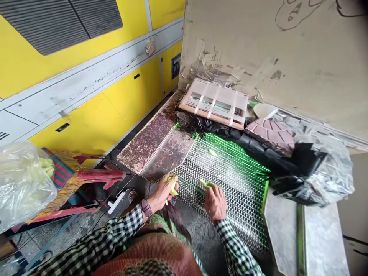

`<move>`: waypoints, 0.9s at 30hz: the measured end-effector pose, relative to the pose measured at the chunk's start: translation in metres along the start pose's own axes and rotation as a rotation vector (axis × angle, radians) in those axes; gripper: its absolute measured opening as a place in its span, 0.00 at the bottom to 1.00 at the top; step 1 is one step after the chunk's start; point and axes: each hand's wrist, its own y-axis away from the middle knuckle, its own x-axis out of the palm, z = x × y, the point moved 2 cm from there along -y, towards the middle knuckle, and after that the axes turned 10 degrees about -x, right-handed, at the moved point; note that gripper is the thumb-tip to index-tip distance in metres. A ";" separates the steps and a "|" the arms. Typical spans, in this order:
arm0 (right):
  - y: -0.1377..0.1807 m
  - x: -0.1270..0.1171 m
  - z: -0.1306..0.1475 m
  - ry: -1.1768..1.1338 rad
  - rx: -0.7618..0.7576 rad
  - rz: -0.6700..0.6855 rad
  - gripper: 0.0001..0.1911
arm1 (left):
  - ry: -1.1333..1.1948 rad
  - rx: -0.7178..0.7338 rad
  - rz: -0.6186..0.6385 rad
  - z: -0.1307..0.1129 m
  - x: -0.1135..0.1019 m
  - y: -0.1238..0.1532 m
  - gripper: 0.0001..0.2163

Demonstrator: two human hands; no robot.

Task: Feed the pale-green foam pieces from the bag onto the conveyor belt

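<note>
Well, looking down from the head camera, both of the person's hands work low over a sheet of silvery honeycomb mesh with a bright green edge. A pale green sliver sits inside the curl of the left hand, and a second pale green sliver pokes out just past the fingertips of the right hand. A third pale green sliver lies alone on the mesh, well beyond both hands. No brand or readable writing shows anywhere; the blue label on the yellow machine panel is too small to make out, and the beige board carries only loose drawn lines. The left hand is curled closed, gripping its sliver, with a purple wrist strap just behind it. The right hand is also closed, its fingers pinching the sliver. Checked sleeves run up both arms. Beyond the mesh lie a black plastic sheet and a strapped wooden frame, while a clear plastic bag of pale green pieces sits far left, beside a red metal stand.
</note>
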 end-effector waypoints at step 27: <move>-0.051 -0.012 0.083 -0.463 0.142 0.125 0.13 | -0.023 0.037 -0.040 0.001 0.017 -0.014 0.21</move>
